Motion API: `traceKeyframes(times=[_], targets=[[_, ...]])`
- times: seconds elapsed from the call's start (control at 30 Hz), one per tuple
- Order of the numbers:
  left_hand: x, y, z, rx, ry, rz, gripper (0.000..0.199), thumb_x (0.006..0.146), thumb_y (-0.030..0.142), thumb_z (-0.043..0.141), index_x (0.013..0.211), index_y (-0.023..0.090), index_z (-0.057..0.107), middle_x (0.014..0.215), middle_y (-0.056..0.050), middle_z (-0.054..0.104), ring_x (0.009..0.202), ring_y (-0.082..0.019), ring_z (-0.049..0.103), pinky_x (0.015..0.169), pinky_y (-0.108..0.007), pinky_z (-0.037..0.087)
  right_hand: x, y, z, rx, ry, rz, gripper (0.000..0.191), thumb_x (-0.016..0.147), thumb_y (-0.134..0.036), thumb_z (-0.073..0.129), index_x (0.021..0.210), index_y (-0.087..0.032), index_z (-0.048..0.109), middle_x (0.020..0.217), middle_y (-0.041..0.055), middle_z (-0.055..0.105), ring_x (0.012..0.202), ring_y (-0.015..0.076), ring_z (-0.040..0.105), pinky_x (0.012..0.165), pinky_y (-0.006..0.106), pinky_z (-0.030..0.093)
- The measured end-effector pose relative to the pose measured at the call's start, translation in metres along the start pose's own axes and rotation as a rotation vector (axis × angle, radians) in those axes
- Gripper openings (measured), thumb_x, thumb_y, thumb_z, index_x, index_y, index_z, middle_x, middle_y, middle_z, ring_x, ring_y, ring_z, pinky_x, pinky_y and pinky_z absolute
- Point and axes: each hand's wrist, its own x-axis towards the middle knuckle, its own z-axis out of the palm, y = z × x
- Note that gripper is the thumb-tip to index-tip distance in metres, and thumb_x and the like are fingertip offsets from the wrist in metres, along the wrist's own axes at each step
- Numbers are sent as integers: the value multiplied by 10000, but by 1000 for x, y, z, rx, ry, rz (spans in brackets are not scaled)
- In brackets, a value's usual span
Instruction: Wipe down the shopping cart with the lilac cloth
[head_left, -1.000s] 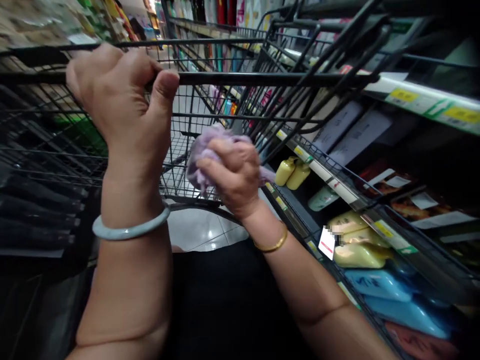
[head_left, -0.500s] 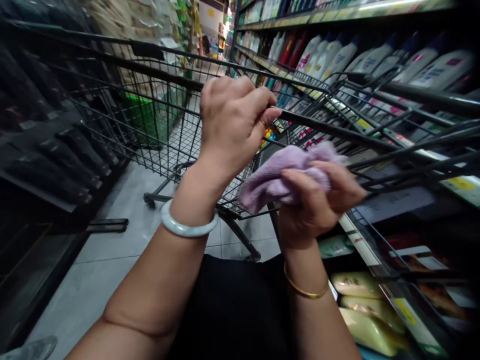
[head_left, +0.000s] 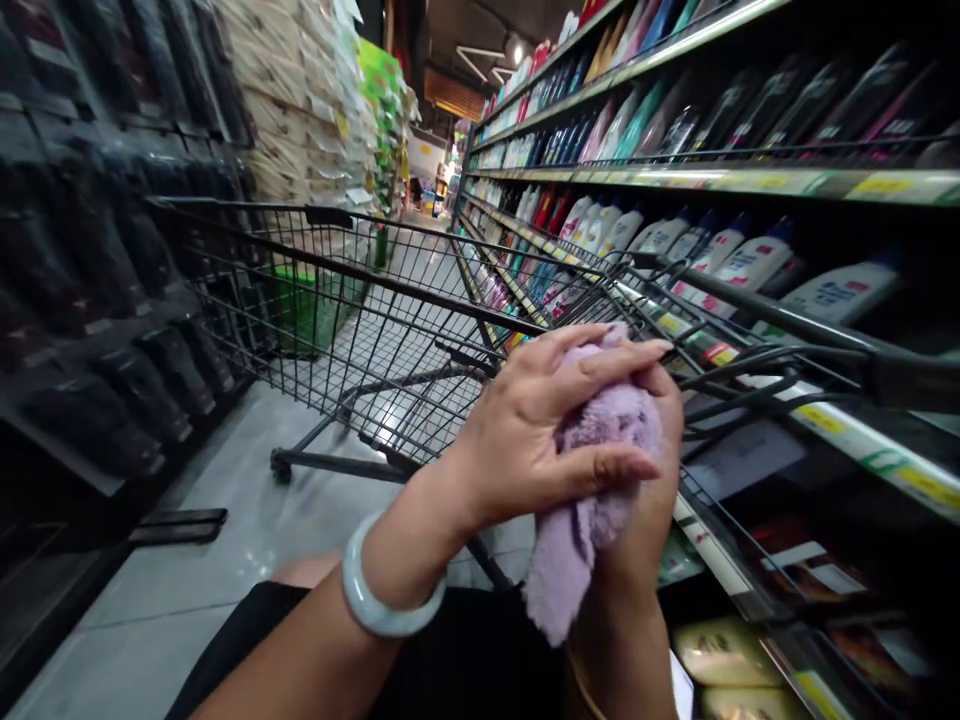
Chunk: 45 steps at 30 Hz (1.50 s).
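A crumpled lilac cloth (head_left: 611, 435) is bunched between my two hands, with one end hanging down. My left hand (head_left: 525, 425), with a pale bangle on its wrist, lies over the cloth with its fingers and thumb curled round it. Behind and below the cloth, my right hand (head_left: 656, 470) grips it from the other side; most of its fingers are hidden. Just beyond my hands stands a black wire shopping cart (head_left: 367, 275), its near bar running behind my left fingers.
Shelves of white bottles (head_left: 742, 265) line the right side, with yellow packs (head_left: 724, 650) low down. Dark packaged goods (head_left: 97, 210) hang at the left. A green bin (head_left: 292, 310) stands past the cart. Another cart's bars (head_left: 795, 335) jut in at right.
My left hand has let go of the cart's bar and come down onto the cloth in my right hand. The view has tilted up, showing more of the aisle.
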Motion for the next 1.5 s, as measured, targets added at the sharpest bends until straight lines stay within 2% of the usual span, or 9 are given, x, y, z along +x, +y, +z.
traceKeyframes(times=[0.1, 0.27, 0.43, 0.53, 0.63, 0.8, 1.0, 1.27, 1.5], targets=[[-1, 6, 4, -12, 5, -64, 762, 848, 725, 703, 1498, 343, 588, 1529, -100, 583, 1495, -317, 453, 1291, -523, 366, 1, -8, -7, 104, -160, 69, 536, 1024, -282, 434, 1553, -371, 419, 1567, 74, 588, 1330, 222, 693, 1033, 466, 650], [-6, 1, 16, -46, -58, -115, 673, 855, 334, 817, 1478, 340, 563, 1490, -75, 612, 1414, -292, 524, 1229, -513, 453, 13, -3, -25, 46, -29, -18, 570, 904, -173, 456, 1407, -356, 652, 1444, 43, 696, 1306, 273, 711, 1027, 499, 635], [-11, -12, 10, 181, 273, -134, 590, 791, -34, 601, 1263, 309, 688, 1231, -23, 707, 1200, -214, 629, 1085, -390, 546, 28, 9, -44, -521, 207, -431, 402, 874, -229, 572, 1180, -324, 814, 1341, 33, 763, 1368, 329, 646, 1239, 605, 416], [-15, -19, 4, 469, 439, -210, 581, 831, -17, 599, 1305, 304, 700, 1301, -53, 633, 1233, -216, 607, 1081, -378, 540, 31, 22, -40, -737, 154, -463, 398, 944, -317, 549, 1268, -265, 774, 1469, 66, 690, 1585, 366, 397, 1318, 686, 210], [-22, -19, 18, 581, 346, -187, 445, 877, 90, 651, 1267, 289, 732, 1310, -72, 608, 1165, -225, 628, 1021, -378, 567, 28, 32, -27, -803, 22, -410, 426, 1000, -354, 487, 1329, -228, 725, 1486, 88, 672, 1618, 382, 320, 1299, 762, 94], [-26, -18, 39, 471, 172, -172, 330, 849, 118, 682, 1135, 258, 768, 1254, -92, 637, 1074, -223, 652, 931, -359, 602, 25, 38, -17, -662, 26, -463, 445, 1036, -307, 378, 1289, -184, 723, 1344, 107, 741, 1428, 314, 575, 1262, 645, 333], [-16, -39, 1, 508, 667, -185, 299, 837, 38, 683, 1026, 260, 751, 1095, -38, 646, 1138, -203, 623, 1040, -380, 557, 25, 42, -8, -767, 79, -480, 416, 1026, -298, 440, 1337, -207, 701, 1336, 95, 723, 1420, 301, 548, 1261, 621, 334], [-38, -45, 56, 508, 335, 47, 99, 928, 220, 715, 1019, 228, 752, 1209, -87, 626, 1057, -215, 654, 905, -369, 599, 26, 53, -7, -678, 115, -554, 407, 1023, -250, 433, 1308, -210, 721, 1303, 95, 724, 1384, 304, 569, 1216, 623, 404], [-25, -64, -1, 514, 751, -96, 82, 882, 139, 753, 891, 216, 725, 1050, -40, 597, 1051, -189, 622, 929, -360, 576, 27, 57, -3, -663, 150, -566, 380, 1005, -232, 467, 1285, -219, 723, 1284, 84, 721, 1379, 292, 565, 1217, 615, 412]])
